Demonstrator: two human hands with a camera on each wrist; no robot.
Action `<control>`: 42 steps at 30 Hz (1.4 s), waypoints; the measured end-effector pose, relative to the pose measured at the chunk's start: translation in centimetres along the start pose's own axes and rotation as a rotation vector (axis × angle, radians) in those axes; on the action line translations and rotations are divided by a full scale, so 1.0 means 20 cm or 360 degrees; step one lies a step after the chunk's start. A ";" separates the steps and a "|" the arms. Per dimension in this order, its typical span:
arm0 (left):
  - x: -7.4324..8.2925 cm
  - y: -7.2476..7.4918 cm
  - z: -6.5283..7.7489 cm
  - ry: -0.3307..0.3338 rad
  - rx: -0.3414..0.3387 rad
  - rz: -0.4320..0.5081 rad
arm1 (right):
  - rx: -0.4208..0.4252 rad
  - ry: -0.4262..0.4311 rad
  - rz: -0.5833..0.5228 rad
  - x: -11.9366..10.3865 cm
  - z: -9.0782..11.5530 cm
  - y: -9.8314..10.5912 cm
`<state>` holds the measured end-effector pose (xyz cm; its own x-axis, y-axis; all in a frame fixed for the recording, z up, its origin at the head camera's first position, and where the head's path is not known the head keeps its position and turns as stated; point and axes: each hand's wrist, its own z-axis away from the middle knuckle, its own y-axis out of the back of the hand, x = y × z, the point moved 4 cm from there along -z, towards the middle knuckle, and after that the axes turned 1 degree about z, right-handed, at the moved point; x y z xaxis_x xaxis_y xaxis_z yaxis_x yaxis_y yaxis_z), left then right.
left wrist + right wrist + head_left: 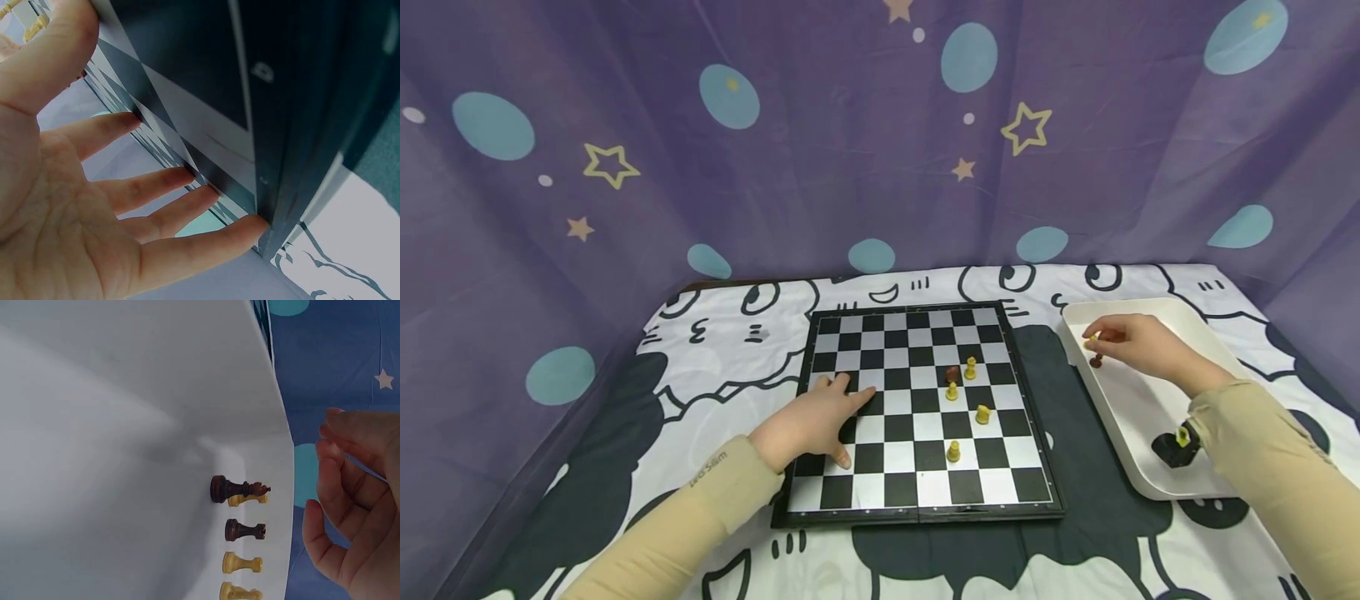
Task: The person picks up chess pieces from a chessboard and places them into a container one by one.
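Observation:
My left hand (812,421) rests on the left part of a black-and-white chessboard (870,457), its fingers spread. In the left wrist view its fingertips touch the squares and the board's edge. My right hand (1138,343) hovers over the far left of a white tray (1150,412), fingers loosely curled, with nothing visible between them. Near it in the right wrist view, a dark bishop (240,489), a dark rook (245,530) and a yellow rook (242,562) stand along the tray's wall. Part of another yellow piece (239,592) shows at the bottom edge.
On the board's right half are several yellow chess pieces, one of them a yellow piece (953,451) near the front, and a dark reddish piece (952,375). A patterned cloth (722,442) covers the table. A purple curtain (850,183) hangs behind.

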<state>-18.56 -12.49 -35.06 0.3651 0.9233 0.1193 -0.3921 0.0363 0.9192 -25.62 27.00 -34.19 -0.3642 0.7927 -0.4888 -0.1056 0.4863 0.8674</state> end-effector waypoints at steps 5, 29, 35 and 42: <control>0.00 0.00 0.00 -0.0011 0.0012 0.0004 | -0.0032 0.0011 -0.0044 -0.05 -0.01 -0.01; 0.00 0.00 0.00 -0.0012 0.0000 -0.0013 | -0.0126 0.0236 0.0020 -0.32 -0.07 -0.11; 0.00 0.00 0.00 -0.0015 0.0005 -0.0023 | -0.0177 0.0259 -0.0013 -0.39 -0.10 -0.14; 0.00 0.00 0.00 -0.0013 0.0017 0.0001 | -0.0213 0.0310 -0.0072 -0.46 -0.14 -0.17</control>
<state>-18.56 -12.58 -35.16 0.3719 0.9201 0.1229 -0.3832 0.0316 0.9231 -24.38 16.97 -32.43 -0.5264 0.6792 -0.5114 -0.2430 0.4562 0.8560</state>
